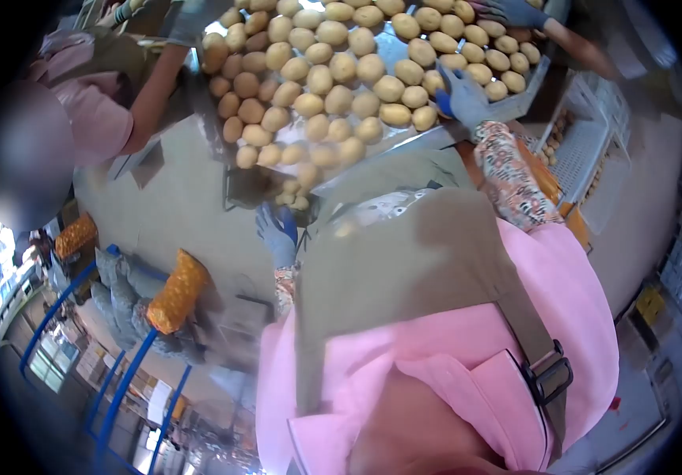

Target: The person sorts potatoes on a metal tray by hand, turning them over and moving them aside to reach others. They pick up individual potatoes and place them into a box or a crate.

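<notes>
Many round yellow-brown potatoes (pixel 319 79) lie spread over a metal sorting table (pixel 416 141). My right hand (pixel 466 99), in a grey-blue glove with a patterned sleeve, rests at the table's right part beside the potatoes, fingers apart and touching the nearest ones. Below the table's near edge is my left hand (pixel 278 231), gloved the same way, its fingers spread and nothing in it. Just above it, a few smaller potatoes (pixel 293 195) sit in a dark container under the edge.
A co-worker in pink (pixel 91 119) stands at the left, one arm at the table. Another person's gloved hand (pixel 515 12) reaches over the potatoes at top right. A white crate (pixel 586 134) is at right. Orange mesh sacks (pixel 178 293) and blue rails (pixel 123 392) are at lower left.
</notes>
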`<control>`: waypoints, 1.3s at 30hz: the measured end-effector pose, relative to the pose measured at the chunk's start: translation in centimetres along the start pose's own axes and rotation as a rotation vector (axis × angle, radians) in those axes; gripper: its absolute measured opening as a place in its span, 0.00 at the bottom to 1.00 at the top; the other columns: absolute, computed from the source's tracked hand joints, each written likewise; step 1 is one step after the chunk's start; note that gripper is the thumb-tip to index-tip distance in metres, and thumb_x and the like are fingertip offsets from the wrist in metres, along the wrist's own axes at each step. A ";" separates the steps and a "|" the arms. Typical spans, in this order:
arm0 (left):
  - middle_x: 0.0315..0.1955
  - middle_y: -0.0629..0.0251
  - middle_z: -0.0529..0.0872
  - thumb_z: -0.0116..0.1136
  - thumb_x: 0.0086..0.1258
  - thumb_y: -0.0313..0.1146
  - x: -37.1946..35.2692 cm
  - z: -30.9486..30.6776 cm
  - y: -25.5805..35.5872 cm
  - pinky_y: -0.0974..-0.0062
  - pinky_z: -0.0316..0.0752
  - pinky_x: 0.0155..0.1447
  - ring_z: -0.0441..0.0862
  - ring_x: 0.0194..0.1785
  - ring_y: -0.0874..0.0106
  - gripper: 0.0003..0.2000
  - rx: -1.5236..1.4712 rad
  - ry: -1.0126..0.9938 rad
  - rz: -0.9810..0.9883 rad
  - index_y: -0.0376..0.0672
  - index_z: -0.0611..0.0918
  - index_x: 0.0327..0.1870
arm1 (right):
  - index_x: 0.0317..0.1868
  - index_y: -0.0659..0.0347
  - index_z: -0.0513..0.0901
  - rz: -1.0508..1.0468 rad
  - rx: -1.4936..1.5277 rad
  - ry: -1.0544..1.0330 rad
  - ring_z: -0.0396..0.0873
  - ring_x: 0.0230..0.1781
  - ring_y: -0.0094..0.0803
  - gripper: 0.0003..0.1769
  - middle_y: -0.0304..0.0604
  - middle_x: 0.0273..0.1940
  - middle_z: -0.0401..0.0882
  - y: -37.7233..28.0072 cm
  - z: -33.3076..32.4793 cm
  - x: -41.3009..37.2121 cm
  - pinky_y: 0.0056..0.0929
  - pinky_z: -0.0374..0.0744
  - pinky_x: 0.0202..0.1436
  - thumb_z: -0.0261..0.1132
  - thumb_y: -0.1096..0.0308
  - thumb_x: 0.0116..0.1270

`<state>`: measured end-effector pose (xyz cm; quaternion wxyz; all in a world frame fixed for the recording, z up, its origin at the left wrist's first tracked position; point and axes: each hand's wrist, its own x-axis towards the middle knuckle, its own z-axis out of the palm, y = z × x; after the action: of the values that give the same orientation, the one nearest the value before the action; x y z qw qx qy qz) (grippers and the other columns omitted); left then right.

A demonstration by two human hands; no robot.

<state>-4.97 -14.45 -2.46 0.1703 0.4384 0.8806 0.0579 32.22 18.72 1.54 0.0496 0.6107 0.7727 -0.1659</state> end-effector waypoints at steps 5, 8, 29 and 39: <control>0.65 0.45 0.70 0.56 0.70 0.41 5.6 0.5 3.0 0.56 0.64 0.68 0.66 0.68 0.47 0.27 -0.275 0.295 0.196 0.39 0.69 0.68 | 0.73 0.42 0.62 0.018 -0.212 -0.340 0.78 0.55 0.50 0.39 0.53 0.56 0.79 -1.8 -0.6 3.0 0.47 0.75 0.58 0.62 0.46 0.63; 0.63 0.44 0.73 0.60 0.69 0.38 9.8 -1.6 10.5 0.58 0.63 0.70 0.70 0.66 0.47 0.25 -0.378 0.227 0.157 0.36 0.73 0.64 | 0.71 0.46 0.66 -0.055 -0.079 -0.218 0.79 0.54 0.51 0.40 0.54 0.55 0.80 0.7 1.9 3.2 0.46 0.76 0.57 0.66 0.45 0.60; 0.74 0.60 0.59 0.54 0.69 0.46 6.9 1.8 19.8 0.39 0.44 0.73 0.49 0.76 0.45 0.28 -0.075 -0.133 0.378 0.58 0.67 0.71 | 0.63 0.60 0.74 -0.206 0.960 -0.265 0.74 0.58 0.33 0.21 0.43 0.57 0.77 -0.7 6.1 -3.3 0.29 0.71 0.64 0.58 0.72 0.71; 0.76 0.71 0.56 0.58 0.57 0.66 5.4 3.0 12.0 0.37 0.34 0.75 0.44 0.78 0.44 0.43 -0.088 -0.009 0.062 0.54 0.66 0.73 | 0.59 0.53 0.80 -0.264 0.844 -0.751 0.73 0.63 0.44 0.23 0.49 0.60 0.77 -13.3 -1.0 -0.6 0.39 0.67 0.67 0.60 0.52 0.68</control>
<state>2.07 -3.01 -3.65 0.1914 0.4578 0.8624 0.0999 19.72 15.80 5.26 0.0515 0.3755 0.6386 -0.6697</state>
